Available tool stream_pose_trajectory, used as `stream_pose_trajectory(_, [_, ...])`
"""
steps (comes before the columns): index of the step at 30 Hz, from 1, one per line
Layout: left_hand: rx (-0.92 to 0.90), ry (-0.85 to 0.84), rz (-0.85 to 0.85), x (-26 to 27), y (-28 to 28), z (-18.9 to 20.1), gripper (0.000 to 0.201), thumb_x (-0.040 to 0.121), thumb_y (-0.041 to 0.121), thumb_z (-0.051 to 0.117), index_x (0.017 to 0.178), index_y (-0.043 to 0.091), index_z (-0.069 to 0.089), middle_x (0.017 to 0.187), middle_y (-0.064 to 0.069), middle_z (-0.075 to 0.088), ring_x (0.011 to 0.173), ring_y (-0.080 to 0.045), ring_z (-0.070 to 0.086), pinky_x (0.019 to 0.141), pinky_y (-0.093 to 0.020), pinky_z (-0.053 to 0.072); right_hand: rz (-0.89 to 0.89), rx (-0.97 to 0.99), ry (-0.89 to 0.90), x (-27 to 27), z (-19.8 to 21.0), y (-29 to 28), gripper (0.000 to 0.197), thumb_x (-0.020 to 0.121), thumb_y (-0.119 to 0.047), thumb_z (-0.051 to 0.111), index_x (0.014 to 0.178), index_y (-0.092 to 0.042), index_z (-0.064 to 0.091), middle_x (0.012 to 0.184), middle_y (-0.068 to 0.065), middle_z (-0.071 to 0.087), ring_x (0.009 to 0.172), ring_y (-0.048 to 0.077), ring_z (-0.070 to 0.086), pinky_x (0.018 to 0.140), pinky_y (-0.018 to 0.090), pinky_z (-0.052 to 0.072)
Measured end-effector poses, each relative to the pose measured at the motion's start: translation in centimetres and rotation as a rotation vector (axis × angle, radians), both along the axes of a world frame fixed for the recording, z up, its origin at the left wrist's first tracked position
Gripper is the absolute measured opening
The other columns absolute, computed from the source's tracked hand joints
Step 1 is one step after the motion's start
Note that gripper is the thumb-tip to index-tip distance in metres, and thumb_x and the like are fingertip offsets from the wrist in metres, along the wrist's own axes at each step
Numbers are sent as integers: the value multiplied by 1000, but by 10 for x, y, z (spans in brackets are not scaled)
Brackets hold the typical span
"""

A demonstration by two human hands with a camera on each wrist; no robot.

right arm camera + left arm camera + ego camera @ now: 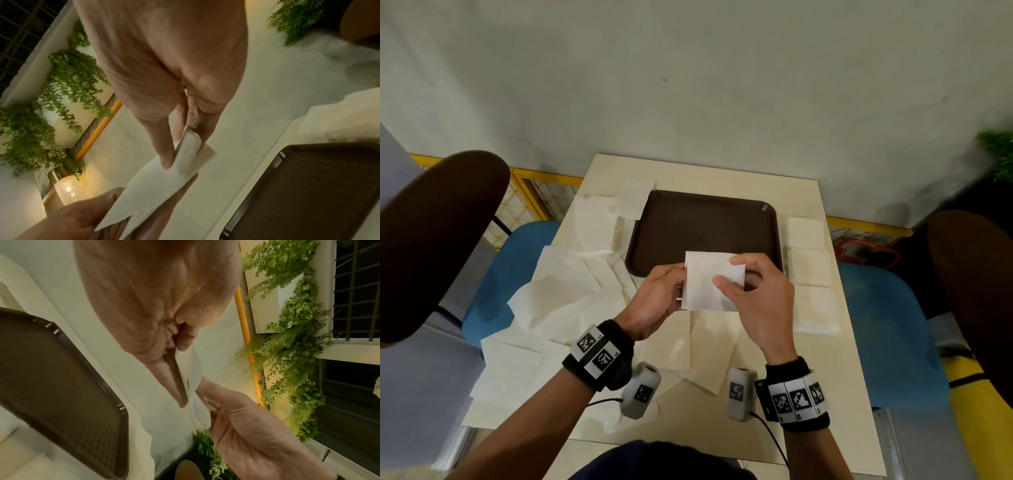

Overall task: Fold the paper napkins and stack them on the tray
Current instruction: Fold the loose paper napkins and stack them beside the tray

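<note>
A folded white napkin is held in the air just over the near edge of the dark brown tray. My left hand pinches its left edge and my right hand pinches its right side between thumb and fingers. The left wrist view shows the napkin edge-on between both hands. In the right wrist view my right thumb presses the napkin against my fingers. The tray has nothing on it.
Loose unfolded napkins cover the left half of the cream table. Folded napkins lie in a row right of the tray. Blue chairs flank the table, dark chair backs beyond.
</note>
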State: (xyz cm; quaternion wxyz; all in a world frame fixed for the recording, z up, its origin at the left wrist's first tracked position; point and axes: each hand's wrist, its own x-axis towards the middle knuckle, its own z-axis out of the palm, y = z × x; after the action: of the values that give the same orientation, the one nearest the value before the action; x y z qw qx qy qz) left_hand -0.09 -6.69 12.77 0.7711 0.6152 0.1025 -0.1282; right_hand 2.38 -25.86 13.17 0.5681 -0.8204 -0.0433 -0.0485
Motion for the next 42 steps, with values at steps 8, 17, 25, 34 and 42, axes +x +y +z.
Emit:
stream_pose_trajectory(8, [-5,-4,11,-1,0,2,45,112,12,32,128,5,74,124,-17,76,116,-37,71,99,-53,59,-5,-18,9,-1,-4,8,48,77,-28,98,114,-32,67,111,-16,73,96,3,75,75,31,66])
stream_pose_trajectory(17, [6,-8,28,1,-7,3,55,111,52,38,130,13,72,124,-17,75,119,-34,72,107,-59,55,-8,-95,23,-3,-4,8,54,76,-37,98,118,-37,64,116,-15,70,99,4,72,78,27,64])
stream_pose_trajectory(25, [130,-113,70,8,-15,-12,45,115,40,41,124,10,72,116,-15,76,112,-33,73,99,-52,60,16,-80,59,-5,-2,4,57,76,-29,98,119,-33,61,119,-10,67,99,8,72,68,25,64])
stream_pose_trajectory(34, [574,-416,-209,13,-15,-23,40,115,47,39,112,16,64,96,-12,66,89,-35,62,81,-55,53,196,-389,-81,11,-5,-24,40,96,-70,63,120,-38,59,121,-19,57,112,7,56,93,25,49])
stream_pose_trajectory(42, [646,-428,-281,19,-29,-20,23,114,40,44,96,27,51,77,0,48,69,-9,42,63,-27,37,395,-275,-23,19,-5,-46,19,107,-34,67,92,-25,62,85,-11,67,84,14,67,73,28,54])
